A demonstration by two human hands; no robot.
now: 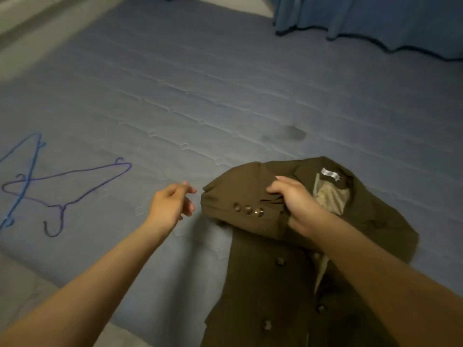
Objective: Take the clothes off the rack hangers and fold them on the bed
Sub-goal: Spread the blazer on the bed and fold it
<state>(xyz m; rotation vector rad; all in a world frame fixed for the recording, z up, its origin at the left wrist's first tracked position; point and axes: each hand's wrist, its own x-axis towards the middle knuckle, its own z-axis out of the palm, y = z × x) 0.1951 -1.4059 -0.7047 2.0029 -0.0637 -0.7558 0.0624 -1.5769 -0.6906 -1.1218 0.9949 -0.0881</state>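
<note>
2 hangers (62, 186) lie on the blue bed (225, 83); right hand (293, 199) fingers grip the jacket (263, 284), left hand (172, 204) loose.

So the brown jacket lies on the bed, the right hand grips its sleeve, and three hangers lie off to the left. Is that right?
Not quite: the head view shows two hangers, not three. The rest holds: the brown jacket lies on the bed and the right hand grips its sleeve.
</note>
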